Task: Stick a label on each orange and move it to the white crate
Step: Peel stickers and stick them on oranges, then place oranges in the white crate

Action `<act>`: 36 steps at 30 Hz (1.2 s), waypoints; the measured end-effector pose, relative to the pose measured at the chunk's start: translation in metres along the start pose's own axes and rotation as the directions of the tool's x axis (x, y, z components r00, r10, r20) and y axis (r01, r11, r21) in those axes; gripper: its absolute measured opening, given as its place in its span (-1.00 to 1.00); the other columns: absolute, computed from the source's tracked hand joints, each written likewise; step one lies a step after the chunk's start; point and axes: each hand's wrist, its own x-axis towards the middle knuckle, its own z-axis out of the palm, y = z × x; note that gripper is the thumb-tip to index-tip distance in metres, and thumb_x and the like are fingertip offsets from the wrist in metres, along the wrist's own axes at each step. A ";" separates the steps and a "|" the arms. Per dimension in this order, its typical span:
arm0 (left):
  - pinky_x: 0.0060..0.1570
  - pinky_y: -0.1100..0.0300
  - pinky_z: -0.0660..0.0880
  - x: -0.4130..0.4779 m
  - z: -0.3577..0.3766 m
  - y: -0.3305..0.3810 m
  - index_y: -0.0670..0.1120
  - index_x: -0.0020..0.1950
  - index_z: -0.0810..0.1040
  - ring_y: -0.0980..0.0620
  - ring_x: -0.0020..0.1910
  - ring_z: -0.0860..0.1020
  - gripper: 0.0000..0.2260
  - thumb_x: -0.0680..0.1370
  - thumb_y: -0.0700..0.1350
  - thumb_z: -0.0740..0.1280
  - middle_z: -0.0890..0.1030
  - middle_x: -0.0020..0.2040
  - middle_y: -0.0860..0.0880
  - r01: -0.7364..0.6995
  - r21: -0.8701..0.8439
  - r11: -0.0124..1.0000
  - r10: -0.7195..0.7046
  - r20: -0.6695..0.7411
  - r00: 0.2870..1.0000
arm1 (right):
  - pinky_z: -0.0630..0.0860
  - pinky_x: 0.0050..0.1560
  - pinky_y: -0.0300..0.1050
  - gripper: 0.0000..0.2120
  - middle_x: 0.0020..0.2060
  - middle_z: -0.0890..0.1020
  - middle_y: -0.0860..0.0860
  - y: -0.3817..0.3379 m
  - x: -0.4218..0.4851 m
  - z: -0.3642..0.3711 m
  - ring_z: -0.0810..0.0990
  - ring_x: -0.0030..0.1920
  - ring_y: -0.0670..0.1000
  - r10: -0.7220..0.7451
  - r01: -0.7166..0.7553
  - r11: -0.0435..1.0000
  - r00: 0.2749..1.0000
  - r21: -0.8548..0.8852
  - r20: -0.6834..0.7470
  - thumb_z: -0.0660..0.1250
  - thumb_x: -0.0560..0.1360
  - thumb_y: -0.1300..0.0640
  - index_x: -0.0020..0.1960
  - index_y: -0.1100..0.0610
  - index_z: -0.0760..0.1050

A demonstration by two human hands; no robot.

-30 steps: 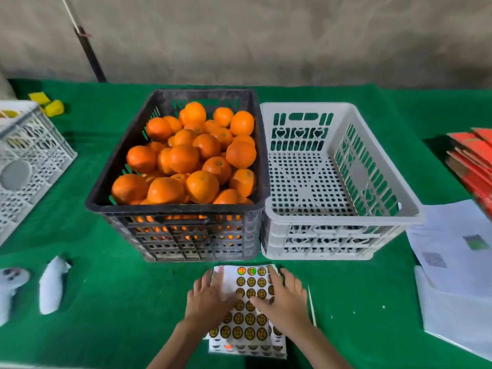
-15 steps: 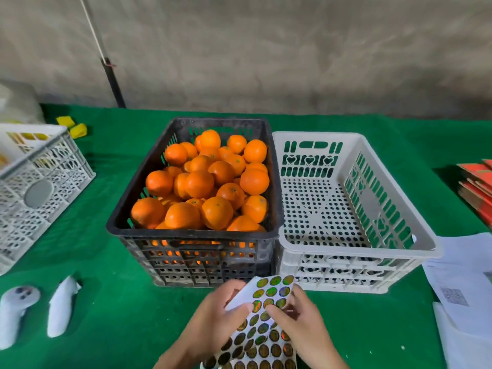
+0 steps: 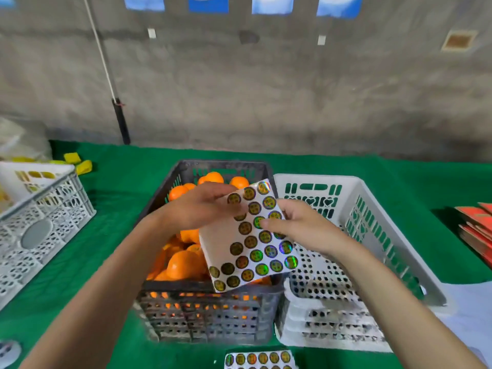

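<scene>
fingers: left hand [image 3: 202, 206] fingers [image 3: 213, 187] curl on the label sheet [image 3: 250, 238] at its upper-left edge, blurred; right hand [image 3: 300, 230] thumb on its face, the rest hidden behind.
sheet: airborne over oranges [image 3: 183, 265] in the black crate [image 3: 207, 315].
axis: long axis points away, far end tipped right.
desk [image 3: 119, 187]: green cloth; the 2 crates side by side, white crate [image 3: 372, 198] right; concrete wall behind.
cut off: spare sheet [image 3: 261, 359], bottom edge.

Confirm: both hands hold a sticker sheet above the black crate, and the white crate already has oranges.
The white crate is empty in the head view; the left hand and right hand do hold the sticker sheet above the black crate.
</scene>
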 end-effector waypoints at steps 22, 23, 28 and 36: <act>0.29 0.02 0.46 0.121 -0.002 -0.150 0.06 0.37 0.51 0.01 0.29 0.52 -0.70 0.66 0.05 0.22 0.60 0.26 0.13 -0.161 -0.703 0.693 -0.404 -0.564 0.720 | -0.18 0.44 0.05 -0.26 0.29 0.39 -0.14 0.097 0.078 0.024 0.18 0.40 -0.03 -0.013 -0.172 0.549 0.977 -0.818 -0.214 0.29 0.36 -0.29 0.49 -0.17 0.19; 0.32 -0.03 0.45 0.121 -0.003 -0.151 0.07 0.40 0.48 0.00 0.31 0.51 -0.67 0.65 0.08 0.23 0.59 0.29 0.12 -0.143 -0.712 0.688 -0.402 -0.538 0.741 | -0.16 0.44 0.00 -0.27 0.25 0.39 -0.16 0.096 0.078 0.029 0.21 0.37 -0.06 -0.055 -0.171 0.551 0.969 -0.817 -0.240 0.28 0.34 -0.30 0.47 -0.18 0.22; 0.16 -0.07 0.54 0.128 -0.006 -0.156 0.00 0.38 0.46 -0.08 0.19 0.63 -0.70 0.66 -0.15 0.21 0.64 0.24 -0.03 -0.224 -0.824 0.520 -0.334 -0.438 0.835 | 0.25 0.38 -0.02 -0.34 0.11 0.42 -0.29 0.079 0.085 0.059 0.37 0.19 -0.16 -0.013 -0.163 0.925 0.889 -0.344 -0.457 0.33 0.22 -0.30 0.31 -0.27 0.34; -0.16 0.20 0.62 0.127 -0.009 -0.155 -0.14 0.24 0.51 0.09 -0.06 0.66 -0.81 0.67 -0.15 0.22 0.62 0.18 -0.14 -0.102 -0.718 0.689 -0.363 -0.463 0.808 | 0.26 0.41 0.00 -0.42 0.24 0.46 -0.24 0.071 0.113 0.086 0.36 0.25 -0.14 0.059 -0.170 0.958 0.903 -0.230 -0.425 0.25 0.34 -0.26 0.36 -0.25 0.35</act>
